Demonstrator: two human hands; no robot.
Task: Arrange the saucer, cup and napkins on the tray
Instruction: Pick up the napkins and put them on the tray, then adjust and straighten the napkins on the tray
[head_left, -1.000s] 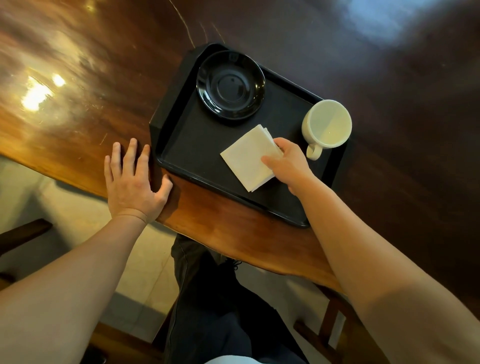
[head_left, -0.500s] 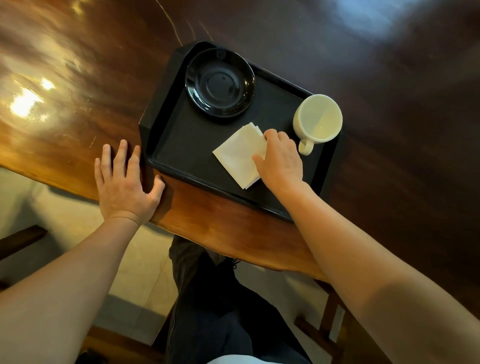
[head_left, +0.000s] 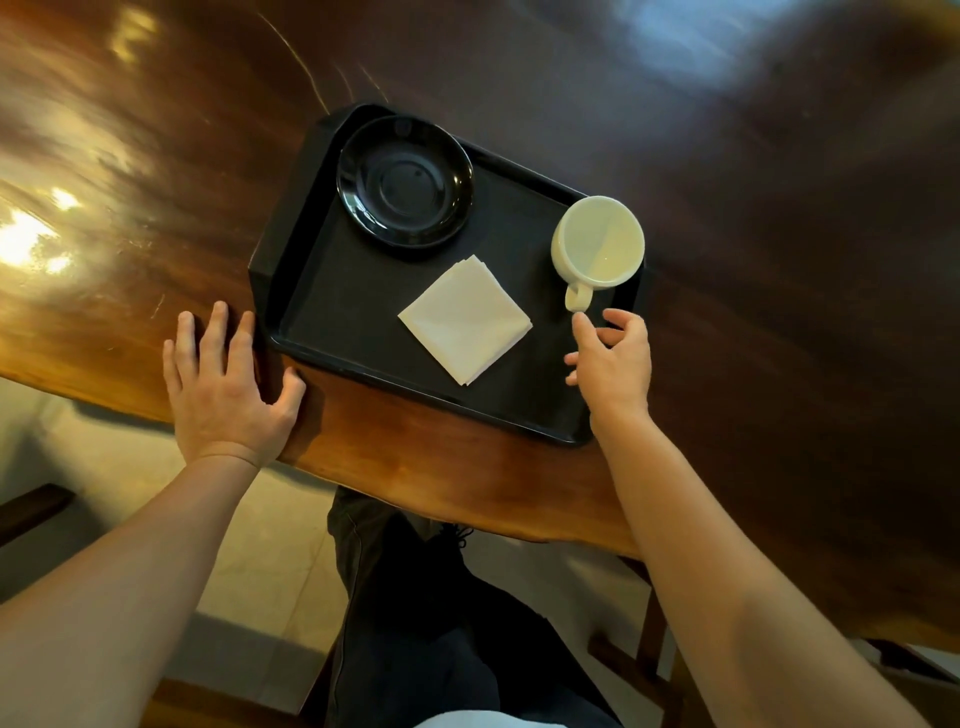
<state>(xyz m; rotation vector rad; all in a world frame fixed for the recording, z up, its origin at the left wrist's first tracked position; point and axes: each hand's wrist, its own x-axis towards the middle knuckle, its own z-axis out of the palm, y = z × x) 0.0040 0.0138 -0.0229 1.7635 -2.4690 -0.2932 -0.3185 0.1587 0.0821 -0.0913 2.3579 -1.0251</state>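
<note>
— Where on the black plastic tray (head_left: 306, 291)?

— Black saucer (head_left: 405, 179) in the far left corner, sitting flat and bare. White cup (head_left: 597, 241) at the far right, upright, mouth showing pale and bare inside, handle turned toward the near edge. Folded white napkins (head_left: 465, 318) lying flat in the middle, turned like a diamond, apart from both saucer and cup.

— And the right hand (head_left: 613, 364)?

— Over the tray's near right corner, fingers loosely spread and curled, gripping nothing. Forefinger tip just beside the cup handle; touching or not, cannot tell. Clear of the napkins.

— The left hand (head_left: 223, 384)?

— Flat on the polished wooden table (head_left: 130, 208), palm down, fingers splayed, holding nothing. Thumb against the tray's near left corner, fingers alongside its left wall.

— Tray's placement?

— Skewed on the table, near edge close to the table's rim. Bright glare on the wood at far left.

— Below the table edge?

— Dark trousers (head_left: 415, 623), pale floor tiles (head_left: 260, 561), part of a wooden chair frame (head_left: 654, 654) at lower right.
</note>
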